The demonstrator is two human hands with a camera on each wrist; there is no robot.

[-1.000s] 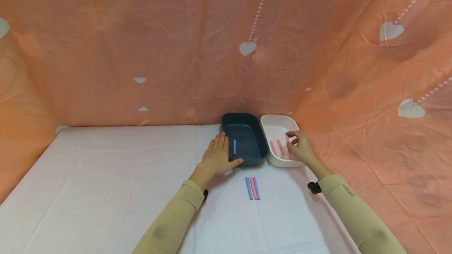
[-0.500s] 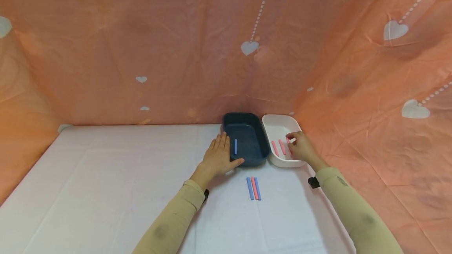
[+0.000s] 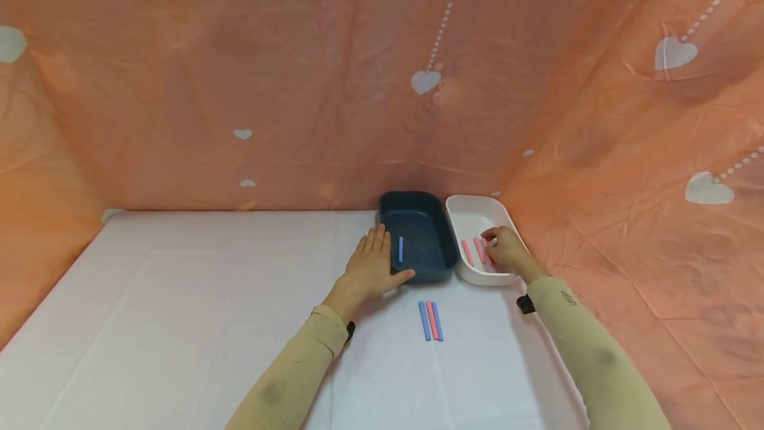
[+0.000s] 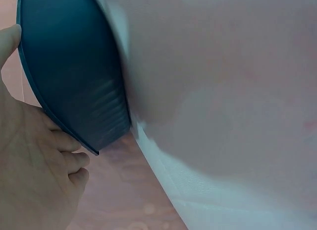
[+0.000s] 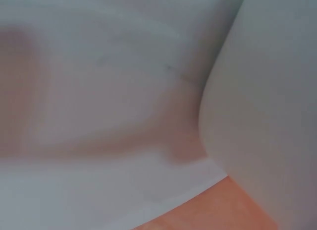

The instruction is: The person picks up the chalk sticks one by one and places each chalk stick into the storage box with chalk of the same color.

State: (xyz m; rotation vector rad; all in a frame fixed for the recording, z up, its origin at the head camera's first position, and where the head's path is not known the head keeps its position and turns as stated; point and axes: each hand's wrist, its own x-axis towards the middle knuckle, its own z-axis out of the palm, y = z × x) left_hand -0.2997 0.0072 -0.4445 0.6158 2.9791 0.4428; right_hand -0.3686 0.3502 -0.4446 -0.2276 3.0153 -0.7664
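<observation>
In the head view my left hand (image 3: 369, 267) lies along the left side of a dark blue tray (image 3: 444, 234), fingers straight and thumb spread at the near corner. The left wrist view has that hand (image 4: 39, 160) touching the rim of the blue tray (image 4: 74, 66). My right hand (image 3: 507, 251) reaches into a white tray (image 3: 485, 279) and pinches a pink chalk stick (image 3: 486, 251), partly hidden by the fingers. Two other pink sticks (image 3: 467, 253) lie left of it. One blue chalk stick (image 3: 400, 249) lies in the blue tray.
On the white cloth (image 3: 209, 317) in front of the trays, two blue chalk sticks (image 3: 424, 321) flank a pink one (image 3: 432, 320). An orange curtain (image 3: 358, 105) with hearts stands behind and to the right. A pale wall fills the right of the right wrist view.
My right hand has moved lower and slightly left within the white tray, bringing the pink chalk stick nearer the two others. My left hand stays at the blue tray.
</observation>
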